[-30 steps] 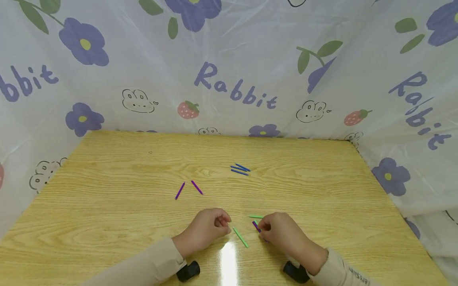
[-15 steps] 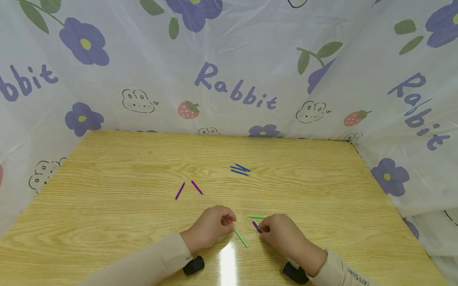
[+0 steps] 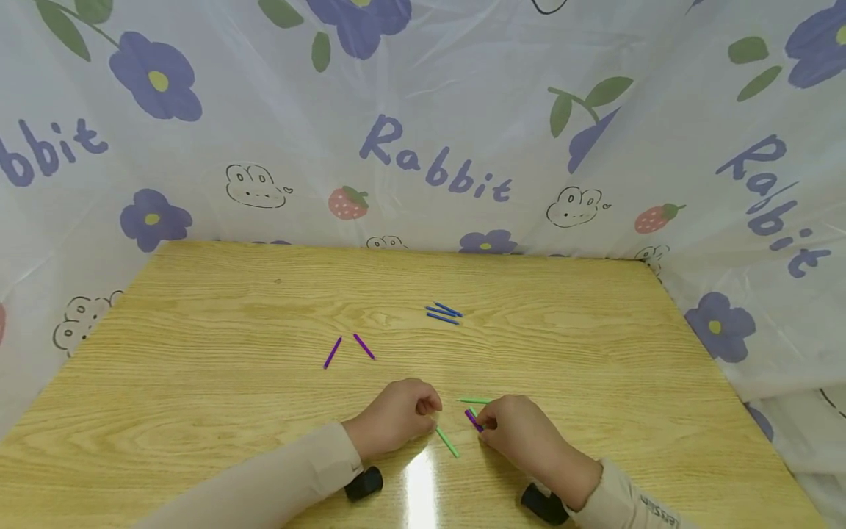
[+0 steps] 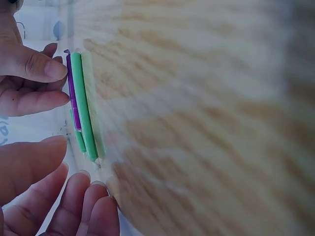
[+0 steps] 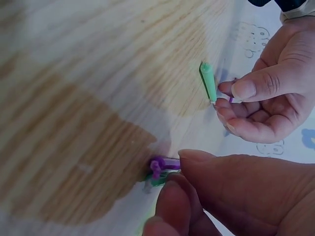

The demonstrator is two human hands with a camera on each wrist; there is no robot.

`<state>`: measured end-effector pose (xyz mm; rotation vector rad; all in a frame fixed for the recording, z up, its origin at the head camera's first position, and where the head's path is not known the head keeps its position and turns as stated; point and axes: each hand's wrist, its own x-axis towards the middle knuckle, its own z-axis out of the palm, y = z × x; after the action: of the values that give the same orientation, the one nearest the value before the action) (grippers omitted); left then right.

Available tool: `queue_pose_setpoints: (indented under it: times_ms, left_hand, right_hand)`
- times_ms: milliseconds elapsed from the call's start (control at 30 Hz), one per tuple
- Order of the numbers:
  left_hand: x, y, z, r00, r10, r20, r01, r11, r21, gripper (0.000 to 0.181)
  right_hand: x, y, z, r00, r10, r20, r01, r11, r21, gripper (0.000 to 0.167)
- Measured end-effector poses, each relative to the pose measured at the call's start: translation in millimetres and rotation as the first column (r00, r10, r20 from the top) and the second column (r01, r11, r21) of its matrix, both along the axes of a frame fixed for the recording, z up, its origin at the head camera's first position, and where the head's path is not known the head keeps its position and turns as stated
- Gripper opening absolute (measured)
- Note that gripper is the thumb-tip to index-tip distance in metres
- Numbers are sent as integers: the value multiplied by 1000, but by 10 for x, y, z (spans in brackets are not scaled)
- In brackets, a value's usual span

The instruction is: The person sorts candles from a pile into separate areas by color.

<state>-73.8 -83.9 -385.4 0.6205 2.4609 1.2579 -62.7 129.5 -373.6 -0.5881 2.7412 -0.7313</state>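
My right hand [image 3: 525, 433] pinches a slim purple pen-like stick [image 3: 472, 419] between thumb and fingertips, low over the table. A green stick [image 5: 157, 181] lies against it, partly hidden by the fingers. Another green stick [image 3: 472, 401] lies just beyond that hand. My left hand [image 3: 399, 417] is beside the upper end of a third green stick [image 3: 447, 442], which lies slanted on the table. In the left wrist view a gap shows between the left thumb [image 4: 37, 160] and the bent fingers; whether they touch the stick is unclear.
Two purple sticks [image 3: 364, 347] lie apart, left of centre on the wooden table [image 3: 218, 411]. Farther back, three blue sticks [image 3: 443, 319] lie close together. A white patterned curtain [image 3: 297, 110] hangs behind the table and at both sides.
My left hand has moved right and slightly away from me, to the upper end of the slanted green stick. The right hand stays almost in place with the purple stick.
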Motion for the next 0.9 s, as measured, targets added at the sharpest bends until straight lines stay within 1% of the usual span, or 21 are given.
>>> queue_pose_setpoints:
  times_ms: [167,367,567,900]
  left_hand:
    - [-3,-6,-9,1000,-17,-10,17,1000,1,16]
    - [-7,1,-14,1000,-15,-6,15,1000,0,15]
    - [-16,12,-19,1000,-21,-13,21,1000,-2,16]
    - [-11,12,-20,999,-30,-15,29,999,-21,17]
  right_hand:
    - [2,-22,17,1000,15,-5,-15,1000,18,5]
    - [3,-66,22,1000,15,-5,-14,999,51,7]
    - [18,-89,13,1000,17,6,-17,998,60,8]
    - [34,-93,-2,999,32,-43,-29,997,65,9]
